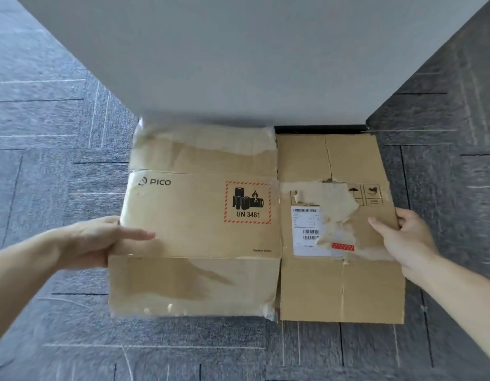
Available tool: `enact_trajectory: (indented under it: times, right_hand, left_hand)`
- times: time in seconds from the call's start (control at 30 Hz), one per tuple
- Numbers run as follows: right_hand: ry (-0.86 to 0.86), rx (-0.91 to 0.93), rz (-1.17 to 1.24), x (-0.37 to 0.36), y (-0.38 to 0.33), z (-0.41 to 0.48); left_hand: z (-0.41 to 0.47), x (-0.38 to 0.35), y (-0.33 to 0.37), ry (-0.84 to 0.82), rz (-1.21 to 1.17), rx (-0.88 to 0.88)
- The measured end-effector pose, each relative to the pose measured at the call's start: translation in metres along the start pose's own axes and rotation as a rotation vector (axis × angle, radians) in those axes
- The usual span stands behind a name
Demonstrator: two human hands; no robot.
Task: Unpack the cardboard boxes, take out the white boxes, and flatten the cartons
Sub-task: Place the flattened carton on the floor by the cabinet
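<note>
A flattened brown carton (199,237) with a PICO logo, a UN 3481 battery label and a torn shipping label is spread out flat in front of me, held over the carpet. My left hand (100,240) grips its left edge, thumb lying on top. My right hand (403,237) grips the right edge, thumb on the top face and fingers curled round the rim. The carton's flaps are unfolded above and below the middle panels. No white boxes are in view.
A large white surface (252,59) fills the upper middle, its lower edge just past the carton's far flaps. Grey-blue carpet tiles (45,133) cover the floor on both sides and below the carton.
</note>
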State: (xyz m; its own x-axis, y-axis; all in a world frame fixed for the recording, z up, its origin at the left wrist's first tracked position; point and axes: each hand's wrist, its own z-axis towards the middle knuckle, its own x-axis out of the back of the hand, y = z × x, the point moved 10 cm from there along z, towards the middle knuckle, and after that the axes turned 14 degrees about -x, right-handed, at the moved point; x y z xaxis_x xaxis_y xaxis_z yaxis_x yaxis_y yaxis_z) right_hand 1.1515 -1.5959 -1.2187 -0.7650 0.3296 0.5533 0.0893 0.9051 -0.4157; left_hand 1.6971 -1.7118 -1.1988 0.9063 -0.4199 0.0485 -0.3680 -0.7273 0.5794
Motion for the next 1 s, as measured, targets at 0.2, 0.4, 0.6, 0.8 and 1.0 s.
enact_trajectory:
  times: [0.2, 0.4, 0.6, 0.8, 1.0]
  right_hand:
    - [0.066, 0.061, -0.068, 0.017, -0.014, -0.008]
    - [0.031, 0.053, -0.406, -0.022, -0.015, 0.006]
    - [0.072, 0.008, -0.274, -0.031, -0.002, 0.030]
    - [0.104, 0.047, -0.258, -0.029, -0.007, 0.036]
    - [0.142, 0.177, -0.236, -0.027, -0.019, 0.030]
  left_hand:
    - [0.006, 0.010, -0.025, 0.059, 0.028, -0.044]
    - [0.022, 0.014, -0.031, 0.400, 0.512, -0.016]
    - [0.040, 0.021, -0.009, 0.578, 0.417, -0.185]
    - [0.059, 0.010, 0.018, 0.429, 0.023, -0.352]
    - [0.053, 0.010, 0.023, 0.448, -0.028, -0.449]
